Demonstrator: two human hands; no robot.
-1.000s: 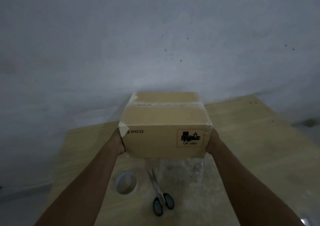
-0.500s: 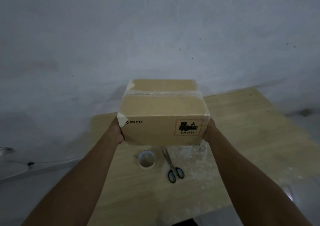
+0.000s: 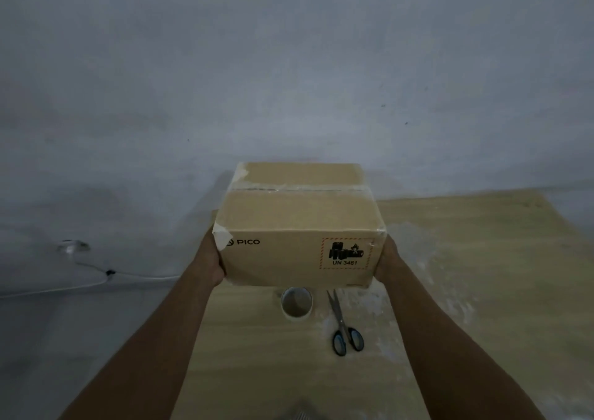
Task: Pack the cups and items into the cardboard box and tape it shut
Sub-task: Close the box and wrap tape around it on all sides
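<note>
Here, a person holds a closed cardboard box [image 3: 299,226] out in front of them, raised above a pale wooden table [image 3: 482,275]. The left hand [image 3: 212,262] is against the box's left side and the right hand [image 3: 387,259] against its right side; the fingers are hidden behind the box, so I cannot tell whether they lie flat or curl. A strip of clear tape [image 3: 299,188] runs across the top seam. On the table beneath sit a tape roll [image 3: 296,303] and, just beside it, black-handled scissors [image 3: 342,326]
</note>
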